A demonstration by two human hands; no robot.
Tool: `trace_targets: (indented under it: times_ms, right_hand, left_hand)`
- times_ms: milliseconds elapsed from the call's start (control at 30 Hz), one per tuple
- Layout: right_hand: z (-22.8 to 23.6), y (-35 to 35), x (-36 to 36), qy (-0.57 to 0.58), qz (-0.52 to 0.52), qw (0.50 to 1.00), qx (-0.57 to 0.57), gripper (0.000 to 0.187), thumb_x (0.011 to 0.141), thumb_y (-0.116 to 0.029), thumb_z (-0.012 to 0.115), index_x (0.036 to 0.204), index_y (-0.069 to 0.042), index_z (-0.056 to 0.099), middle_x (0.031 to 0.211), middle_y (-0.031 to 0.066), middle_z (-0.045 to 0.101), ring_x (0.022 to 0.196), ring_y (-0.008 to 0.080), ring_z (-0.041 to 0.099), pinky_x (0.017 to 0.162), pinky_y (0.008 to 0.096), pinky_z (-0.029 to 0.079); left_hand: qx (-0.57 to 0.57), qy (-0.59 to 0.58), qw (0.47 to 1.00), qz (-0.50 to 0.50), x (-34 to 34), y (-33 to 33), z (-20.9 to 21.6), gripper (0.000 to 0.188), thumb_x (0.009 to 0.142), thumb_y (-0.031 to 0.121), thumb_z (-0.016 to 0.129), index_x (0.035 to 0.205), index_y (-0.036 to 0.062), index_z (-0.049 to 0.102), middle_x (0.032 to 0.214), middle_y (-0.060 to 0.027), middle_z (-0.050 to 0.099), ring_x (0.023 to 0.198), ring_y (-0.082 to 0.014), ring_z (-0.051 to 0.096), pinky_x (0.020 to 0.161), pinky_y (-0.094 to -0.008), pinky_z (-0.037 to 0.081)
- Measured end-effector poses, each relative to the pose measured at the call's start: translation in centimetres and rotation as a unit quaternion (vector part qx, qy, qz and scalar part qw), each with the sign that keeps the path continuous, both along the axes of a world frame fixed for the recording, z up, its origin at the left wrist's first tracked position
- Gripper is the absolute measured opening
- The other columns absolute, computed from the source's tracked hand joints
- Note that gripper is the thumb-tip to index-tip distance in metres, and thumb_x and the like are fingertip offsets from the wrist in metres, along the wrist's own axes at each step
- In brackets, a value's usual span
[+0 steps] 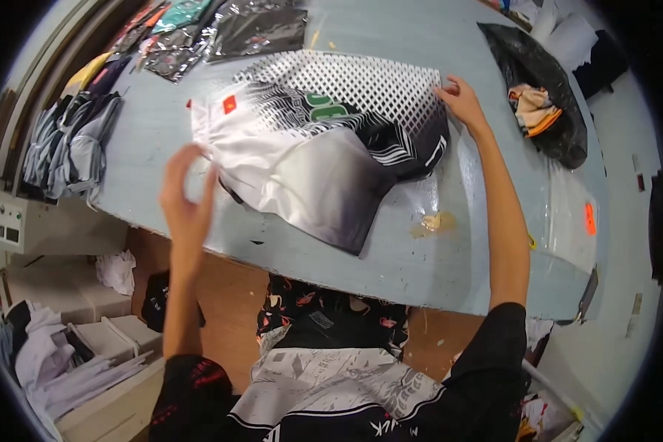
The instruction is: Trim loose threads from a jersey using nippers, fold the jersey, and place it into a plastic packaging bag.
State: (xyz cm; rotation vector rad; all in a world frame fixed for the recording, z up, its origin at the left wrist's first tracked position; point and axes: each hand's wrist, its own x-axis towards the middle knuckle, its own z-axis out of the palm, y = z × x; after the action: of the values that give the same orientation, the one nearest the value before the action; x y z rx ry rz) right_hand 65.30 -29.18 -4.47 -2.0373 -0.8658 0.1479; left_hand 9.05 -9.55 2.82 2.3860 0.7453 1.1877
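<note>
The garment (313,166) is lying spread on the table (302,269). The left hand (184,191) is curving at its white left edge; blur is obscuring whether the fingers are gripping. The right hand (462,107) is touching its upper right corner, fingers bent; whether they are pinching, I cannot tell. A black bag (512,55) is lying farther right.
</note>
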Motion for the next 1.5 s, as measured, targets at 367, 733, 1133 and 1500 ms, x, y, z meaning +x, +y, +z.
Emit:
trace_targets:
  times_ms: [367, 733, 1133, 1500]
  right_hand:
    - [-3.3, 2.5, 3.9, -0.152, -0.057, 0.986, -0.035, 0.071, 0.085, -0.024, 0.082, 0.148, -0.01, 0.053, 0.125, 0.016, 0.07, 0.091, 0.0257, 0.074, 0.083, 0.0385, 0.06]
    - [1.5, 1.1, -1.0, -0.045, -0.05, 0.994, 0.086, 0.026, 0.085, -0.026, 0.08, 0.084, -0.001, 0.073, 0.07, 0.0041, 0.067, 0.069, 0.0131, 0.06, 0.067, 0.0322, 0.05]
    - [24.1, -14.1, 5.3, 0.161, 0.008, 0.984, 0.075, 0.026, 0.094, -0.006, 0.068, 0.119, 0.0, 0.067, 0.098, 0.0035, 0.069, 0.089, 0.0134, 0.068, 0.08, 0.0252, 0.057]
    - [33.3, -20.8, 4.3, 0.038, -0.064, 0.938, 0.339, 0.029, 0.095, -0.039, 0.077, 0.101, -0.012, 0.07, 0.087, -0.0068, 0.063, 0.082, 0.0031, 0.056, 0.073, 0.0255, 0.045]
  left_hand:
    - [-0.024, 0.172, 0.965, -0.196, 5.5, -13.6, -4.7, 0.051, 0.072, 0.002, 0.077, 0.122, 0.006, 0.066, 0.115, -0.0145, 0.062, 0.11, -0.0394, 0.058, 0.096, -0.0498, 0.047]
    - [-0.302, 0.005, 0.952, -0.057, -4.7, -4.4, -0.7, 0.035, 0.093, -0.009, 0.047, 0.124, -0.0003, 0.059, 0.109, -0.006, 0.064, 0.074, -0.0117, 0.061, 0.064, -0.0243, 0.049]
    - [-0.187, -0.225, 0.954, -0.067, 1.0, 15.1, 21.3, 0.022, 0.105, 0.014, 0.053, 0.118, 0.0046, 0.068, 0.076, -0.0003, 0.06, 0.057, -0.0085, 0.051, 0.053, -0.0244, 0.039]
    - [-0.214, -0.208, 0.934, -0.195, 3.8, 12.9, 32.0, 0.025, 0.104, 0.021, 0.066, 0.12, 0.0024, 0.062, 0.078, -0.0012, 0.06, 0.067, -0.0135, 0.068, 0.055, -0.0263, 0.05]
